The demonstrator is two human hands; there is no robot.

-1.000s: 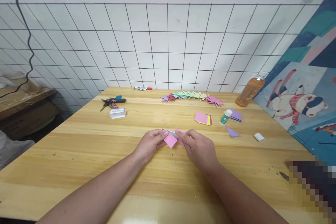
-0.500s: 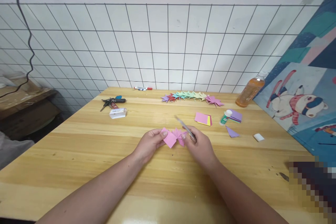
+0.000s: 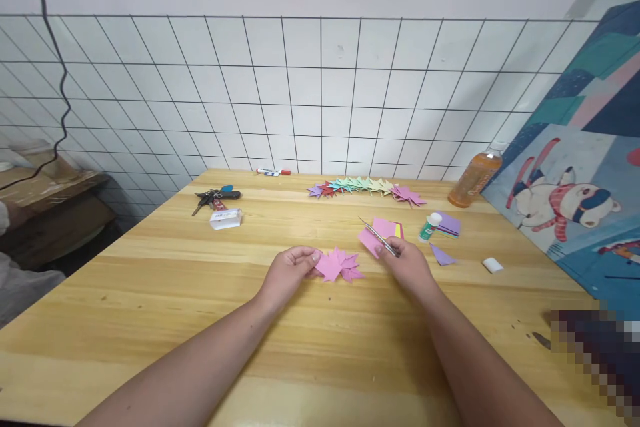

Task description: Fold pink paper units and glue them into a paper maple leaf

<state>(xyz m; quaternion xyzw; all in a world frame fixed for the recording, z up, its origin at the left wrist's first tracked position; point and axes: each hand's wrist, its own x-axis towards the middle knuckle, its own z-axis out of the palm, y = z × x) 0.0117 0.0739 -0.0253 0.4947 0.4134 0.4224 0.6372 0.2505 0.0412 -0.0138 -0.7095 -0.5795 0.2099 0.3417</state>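
My left hand [image 3: 293, 273] pinches the left edge of a folded pink paper piece [image 3: 330, 265], its pointed flaps fanning out to the right above the table. In my right hand [image 3: 410, 267], closed, is a slim silver tool with a pointed tip [image 3: 376, 233]; its exact kind is unclear. Beneath the tool, a pink paper square [image 3: 369, 242] lies under my right fingertips and overlaps the paper stack [image 3: 399, 229], which shows pink and yellow edges. Whether the fingers grip this square or only press on it, I cannot tell.
Behind my hands lies a multicoloured folded-paper chain [image 3: 365, 185]. A glue stick [image 3: 430, 227], purple papers [image 3: 450, 223], a purple triangle [image 3: 442, 254] and a white eraser-like block [image 3: 493, 265] lie right. Keys [image 3: 213, 197], a clear box [image 3: 225, 218], a marker [image 3: 273, 172] and a bottle [image 3: 475, 177] stand farther out.
My right hand has let go of the folded pink piece and moved right to the paper stack, tool still held. A pink square there now sticks out to the left. My left hand keeps its pinch.
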